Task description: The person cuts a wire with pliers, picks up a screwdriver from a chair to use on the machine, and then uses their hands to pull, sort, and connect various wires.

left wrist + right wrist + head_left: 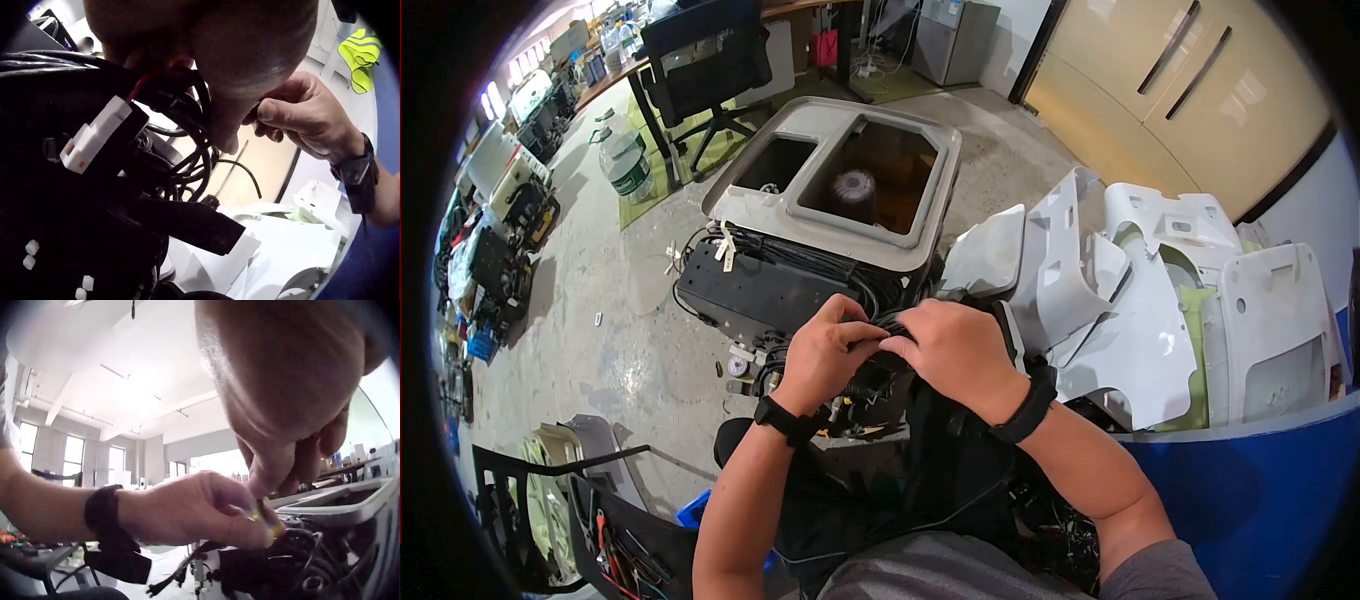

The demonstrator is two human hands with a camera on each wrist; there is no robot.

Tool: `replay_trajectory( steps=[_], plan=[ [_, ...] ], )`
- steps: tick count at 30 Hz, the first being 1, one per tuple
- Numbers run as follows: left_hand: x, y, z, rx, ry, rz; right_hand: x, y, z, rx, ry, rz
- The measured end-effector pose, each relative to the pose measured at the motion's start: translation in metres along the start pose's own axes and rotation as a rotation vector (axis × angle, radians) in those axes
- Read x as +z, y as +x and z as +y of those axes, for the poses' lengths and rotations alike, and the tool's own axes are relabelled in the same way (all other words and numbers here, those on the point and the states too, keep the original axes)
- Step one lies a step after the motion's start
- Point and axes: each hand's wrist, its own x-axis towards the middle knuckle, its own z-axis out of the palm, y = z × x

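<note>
Both hands meet over a mass of black cables (873, 285) in front of the grey frame. My left hand (832, 350) pinches a black cable (890, 324) between thumb and fingers. Close beside it, my right hand (962, 355) pinches the same dark strand, its fingertips almost touching the left ones. The fingers hide most of the held part. In the left wrist view a white connector (97, 134) with a red wire hangs near the left hand, among looped black cables (200, 165). The right wrist view shows the left hand (187, 509) with bent fingers under the right hand (294, 381).
A black metal box (745, 290) lies left of the hands, below the grey frame with two openings (785, 205). White plastic panels (1130, 330) lean at the right beside a blue surface (1250, 500). A water jug (625, 165) and an office chair (705, 60) stand farther back.
</note>
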Motion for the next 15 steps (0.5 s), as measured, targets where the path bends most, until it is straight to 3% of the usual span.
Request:
replay_trajectory(
  steps=[1, 3, 9, 13, 15],
  plan=[
    [0.000, 0.000, 0.001, -0.006, -0.001, 0.003, -0.001, -0.001, 0.000, 0.000, 0.001, -0.002],
    [0.000, 0.001, 0.001, -0.014, -0.002, 0.001, -0.002, -0.003, 0.002, 0.295, 0.049, -0.267],
    [0.003, 0.000, 0.002, -0.013, 0.012, 0.020, 0.009, -0.003, -0.001, 0.441, 0.389, -0.170],
    [0.005, -0.003, 0.000, 0.022, -0.018, 0.028, 0.007, 0.002, -0.008, 0.413, 0.382, -0.207],
    [0.004, -0.003, -0.002, 0.036, -0.023, 0.019, 0.010, 0.000, -0.007, 0.199, 0.227, -0.228]
  ],
)
